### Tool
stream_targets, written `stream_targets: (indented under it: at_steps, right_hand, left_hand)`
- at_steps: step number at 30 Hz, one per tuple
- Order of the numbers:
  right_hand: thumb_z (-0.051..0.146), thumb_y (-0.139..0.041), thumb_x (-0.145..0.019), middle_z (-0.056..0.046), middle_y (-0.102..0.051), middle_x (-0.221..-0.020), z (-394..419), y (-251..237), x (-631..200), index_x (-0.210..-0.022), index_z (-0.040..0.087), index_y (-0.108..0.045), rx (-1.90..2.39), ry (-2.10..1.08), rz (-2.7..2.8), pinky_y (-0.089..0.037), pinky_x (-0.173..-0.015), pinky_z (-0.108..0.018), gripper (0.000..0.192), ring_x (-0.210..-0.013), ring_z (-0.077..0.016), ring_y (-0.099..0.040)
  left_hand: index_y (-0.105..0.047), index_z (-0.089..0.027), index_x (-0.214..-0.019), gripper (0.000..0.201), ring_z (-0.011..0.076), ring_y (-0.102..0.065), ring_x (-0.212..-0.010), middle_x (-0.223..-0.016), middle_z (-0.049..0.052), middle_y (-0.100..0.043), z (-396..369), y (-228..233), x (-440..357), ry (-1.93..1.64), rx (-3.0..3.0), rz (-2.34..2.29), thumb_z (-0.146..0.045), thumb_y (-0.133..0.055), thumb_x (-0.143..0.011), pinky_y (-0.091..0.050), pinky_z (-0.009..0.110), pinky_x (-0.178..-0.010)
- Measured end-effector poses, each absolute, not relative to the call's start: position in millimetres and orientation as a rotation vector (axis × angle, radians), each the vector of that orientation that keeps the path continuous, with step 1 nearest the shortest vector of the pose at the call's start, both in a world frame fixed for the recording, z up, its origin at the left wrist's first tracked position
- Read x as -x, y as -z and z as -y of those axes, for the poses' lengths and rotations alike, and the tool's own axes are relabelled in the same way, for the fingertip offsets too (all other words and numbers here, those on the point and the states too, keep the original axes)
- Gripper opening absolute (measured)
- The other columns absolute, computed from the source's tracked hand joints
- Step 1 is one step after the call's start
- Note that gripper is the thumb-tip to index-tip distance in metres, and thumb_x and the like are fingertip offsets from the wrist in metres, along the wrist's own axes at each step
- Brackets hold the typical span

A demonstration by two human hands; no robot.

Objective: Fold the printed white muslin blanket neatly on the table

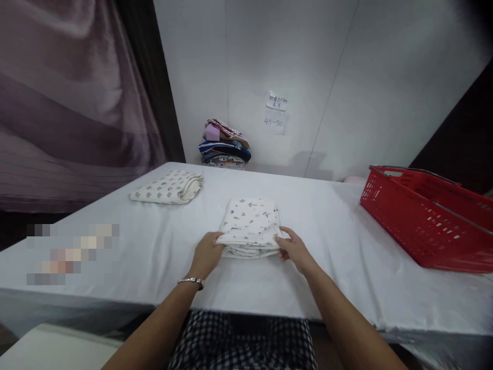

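1. Folded into a compact, thick rectangle: the white cotton cloth printed with small grey figures point(251, 226), lying flat near the front middle of the white-covered table point(346, 246). Judged from the stacked layers along the near edge, folding looks all but finished.
2. Already done, by the look of it: a second folded white cloth with grey scallop-like print point(169, 187), set apart toward the far left of the table, touching nothing else.
3. Against the back wall, a pile of mixed coloured fabrics point(225, 146), stacked rather loosely; whether those count as finished or waiting cannot be told.
4. Off to the right, a red plastic basket with slotted sides point(423, 226), well apart from the cloth; nothing visible inside from this angle.
5. Left hand point(206, 254), with a silver bracelet point(191, 281) at the wrist: fingers curled onto the near left corner of the folded cloth, thumb side tucked at the edge, closed lightly on the layers rather than clamped hard.
6. Right hand point(295, 249): fingers bent in against the near right corner, tips under or between the bottom layers, thumb on top; a pinch on the edge, only slightly parted.
7. Left to do, as a judgement only: squaring up the near edge, which shows a little unevenness between layers, and placing the piece with the others.
8. Below the table edge, a checked dark-and-white garment point(246, 339) on the person's lap.
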State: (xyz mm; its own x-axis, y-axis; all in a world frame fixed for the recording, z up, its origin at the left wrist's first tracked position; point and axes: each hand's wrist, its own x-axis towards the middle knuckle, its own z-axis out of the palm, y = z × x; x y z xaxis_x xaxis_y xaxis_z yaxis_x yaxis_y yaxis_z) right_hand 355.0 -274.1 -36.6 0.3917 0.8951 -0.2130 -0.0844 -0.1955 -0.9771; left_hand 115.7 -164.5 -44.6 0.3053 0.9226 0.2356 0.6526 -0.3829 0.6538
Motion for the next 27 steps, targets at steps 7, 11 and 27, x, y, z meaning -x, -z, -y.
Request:
stream_targets:
  at_steps: [7,11,27]
  right_hand:
    - [0.042,-0.062,-0.07,0.003,-0.054,-0.067,267,22,-350,-0.117,0.024,-0.045,1.406,-1.087,0.748,-0.046,-0.041,-0.023,0.054,-0.044,-0.0089,-0.051]
    - [0.041,-0.062,-0.069,0.003,-0.054,-0.066,264,18,-352,-0.116,0.023,-0.046,1.423,-1.053,0.761,-0.045,-0.04,-0.023,0.053,-0.043,-0.0086,-0.05]
    - [0.039,-0.062,-0.066,0.006,-0.049,-0.056,266,16,-357,-0.118,0.022,-0.046,1.555,-1.007,0.858,-0.038,-0.034,-0.018,0.057,-0.038,-0.0077,-0.046]
  left_hand:
    - [-0.052,-0.019,-0.109,0.039,0.0181,-0.056,-0.089,-0.109,0.008,-0.053,158,43,-135,-0.943,-1.863,-1.56,-0.04,-0.046,-0.076,-0.046,0.03,-0.074]
    - [-0.051,-0.023,-0.11,0.037,0.0188,-0.057,-0.082,-0.113,0.007,-0.05,165,36,-131,-0.662,-2.225,-1.613,-0.032,-0.048,-0.075,-0.046,0.03,-0.065]
    - [-0.055,-0.018,-0.103,0.033,0.0198,-0.061,-0.077,-0.098,0.009,-0.062,175,41,-107,-0.61,-1.926,-1.519,-0.031,-0.047,-0.073,-0.048,0.031,-0.062]
